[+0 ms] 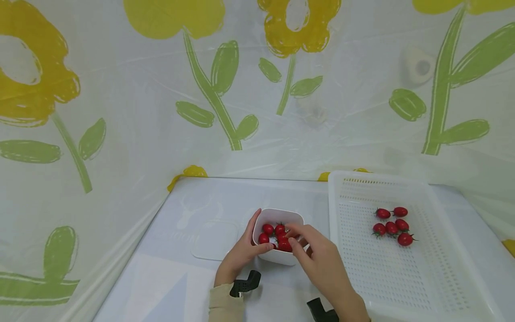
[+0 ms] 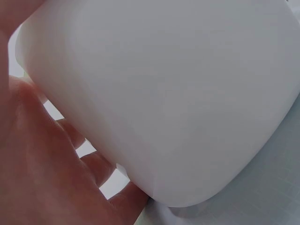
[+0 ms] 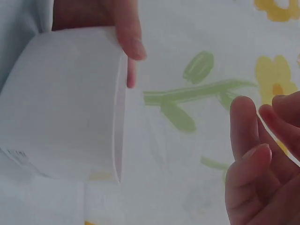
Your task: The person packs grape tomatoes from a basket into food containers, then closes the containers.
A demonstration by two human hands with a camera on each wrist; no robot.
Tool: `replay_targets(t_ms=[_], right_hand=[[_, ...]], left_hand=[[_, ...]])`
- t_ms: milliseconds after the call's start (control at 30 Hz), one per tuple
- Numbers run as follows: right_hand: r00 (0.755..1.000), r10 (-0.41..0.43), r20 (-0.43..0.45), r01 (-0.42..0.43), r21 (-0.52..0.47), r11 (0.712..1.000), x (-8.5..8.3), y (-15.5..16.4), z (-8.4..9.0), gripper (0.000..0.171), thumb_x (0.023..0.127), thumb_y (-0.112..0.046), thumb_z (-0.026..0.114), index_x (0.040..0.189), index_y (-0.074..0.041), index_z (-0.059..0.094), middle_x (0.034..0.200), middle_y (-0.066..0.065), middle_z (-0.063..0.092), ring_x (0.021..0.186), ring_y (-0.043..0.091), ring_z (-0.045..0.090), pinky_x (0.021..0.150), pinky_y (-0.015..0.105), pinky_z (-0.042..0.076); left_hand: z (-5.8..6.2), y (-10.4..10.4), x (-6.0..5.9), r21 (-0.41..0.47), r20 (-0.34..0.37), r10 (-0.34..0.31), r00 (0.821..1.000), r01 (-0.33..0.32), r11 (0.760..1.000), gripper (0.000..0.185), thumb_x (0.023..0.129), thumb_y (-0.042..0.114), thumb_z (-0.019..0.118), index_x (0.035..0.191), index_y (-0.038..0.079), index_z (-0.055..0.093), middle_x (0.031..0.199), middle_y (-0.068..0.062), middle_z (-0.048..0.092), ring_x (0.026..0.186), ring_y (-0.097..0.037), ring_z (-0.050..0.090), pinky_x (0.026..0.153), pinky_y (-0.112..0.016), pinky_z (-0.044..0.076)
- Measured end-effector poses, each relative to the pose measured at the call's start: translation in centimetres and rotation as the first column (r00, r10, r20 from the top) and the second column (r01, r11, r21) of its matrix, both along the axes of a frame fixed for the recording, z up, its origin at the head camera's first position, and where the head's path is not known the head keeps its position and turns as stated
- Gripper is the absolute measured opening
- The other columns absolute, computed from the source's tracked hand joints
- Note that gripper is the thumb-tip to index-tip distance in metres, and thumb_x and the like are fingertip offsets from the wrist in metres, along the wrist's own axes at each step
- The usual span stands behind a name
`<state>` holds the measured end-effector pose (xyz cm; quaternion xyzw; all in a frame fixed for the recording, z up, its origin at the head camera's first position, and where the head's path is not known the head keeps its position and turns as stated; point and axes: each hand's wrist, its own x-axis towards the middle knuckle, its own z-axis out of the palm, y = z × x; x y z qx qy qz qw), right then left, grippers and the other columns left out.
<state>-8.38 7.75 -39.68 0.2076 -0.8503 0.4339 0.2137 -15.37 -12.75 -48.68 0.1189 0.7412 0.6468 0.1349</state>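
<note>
The head view looks down from 6 o'clock; both wrist views sit close against the white tub [image 1: 277,257], shared by all.

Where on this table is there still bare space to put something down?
Most of the white basket floor around the six tomatoes is bare, as is the table behind the tub. It is crowded at the tub, where both hands meet beside the flat lid.

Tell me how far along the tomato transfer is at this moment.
Six cherry tomatoes already lie in the white basket. The left hand grips the white tub while the right hand reaches in over the tomatoes in the tub. About five remain there.
</note>
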Motion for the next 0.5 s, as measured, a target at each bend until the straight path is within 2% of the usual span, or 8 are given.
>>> replay_targets(t_ms=[200,333,500], right_hand=[[0.999,-0.002,0.04,0.003,-0.014,1.0,0.0,1.4,0.5,0.032,0.082,-0.013,0.064,0.112,-0.022,0.059,0.094,-0.018,0.056,0.068,-0.001,0.052,0.053,0.019,0.046],[0.999,-0.014,0.03,0.015,-0.01,1.0,-0.2,2.3,0.6,0.034,0.081,-0.01,0.064,0.113,-0.021,0.059,0.097,-0.015,0.058,0.067,-0.001,0.054,0.055,0.021,0.048],[0.997,-0.065,0.052,0.066,-0.019,0.998,-0.2,3.7,1.0,0.033,0.084,-0.012,0.062,0.114,-0.025,0.057,0.099,-0.015,0.057,0.067,0.0,0.056,0.058,0.022,0.048]], left_hand=[[0.1,0.1,0.1,0.003,0.009,0.005,1.0,-0.005,1.0,0.085,0.079,0.027,0.067,0.14,0.042,0.01,0.138,0.005,0.026,0.128,-0.022,0.02,0.094,-0.053,0.031],[0.1,0.1,0.1,0.002,0.014,0.009,1.0,-0.009,1.0,0.084,0.078,0.028,0.067,0.139,0.045,0.012,0.138,0.006,0.026,0.128,-0.021,0.02,0.094,-0.053,0.033],[0.0,0.1,0.1,0.013,0.0,0.0,1.0,0.0,1.0,0.084,0.078,0.027,0.067,0.14,0.043,0.011,0.139,0.006,0.025,0.128,-0.023,0.019,0.094,-0.053,0.032]])
